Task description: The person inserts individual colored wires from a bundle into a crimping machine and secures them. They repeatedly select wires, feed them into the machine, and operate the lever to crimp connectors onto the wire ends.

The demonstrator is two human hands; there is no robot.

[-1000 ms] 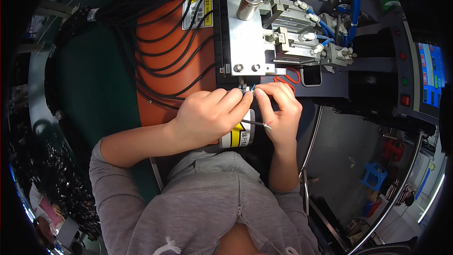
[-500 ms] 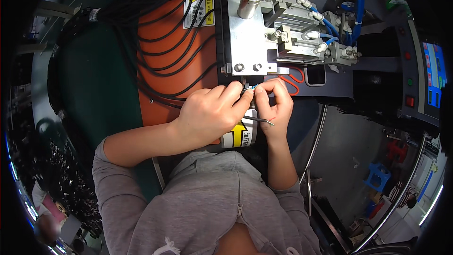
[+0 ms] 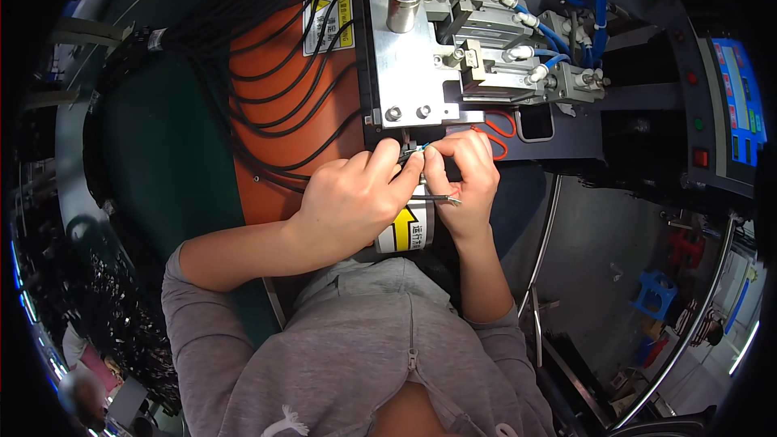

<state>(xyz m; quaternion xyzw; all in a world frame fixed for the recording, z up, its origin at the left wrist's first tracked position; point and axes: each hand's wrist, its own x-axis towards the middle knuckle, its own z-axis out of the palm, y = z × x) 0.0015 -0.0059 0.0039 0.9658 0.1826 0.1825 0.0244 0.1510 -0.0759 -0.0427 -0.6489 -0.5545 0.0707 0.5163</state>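
Thin blue insulated wire (image 3: 426, 145) is sitting at the right hand's (image 3: 468, 182) pinching fingertips; left hand (image 3: 348, 190) is crowding in just beside, can't tell its grip. Slim black round cable (image 3: 433, 197) is pointing rightward below.

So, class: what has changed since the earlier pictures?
The black cable by the right hand shifted slightly away from the body, uncovering more of the yellow arrow. No new grip or release shows. The left hand stays beside the right, near the blue wire.
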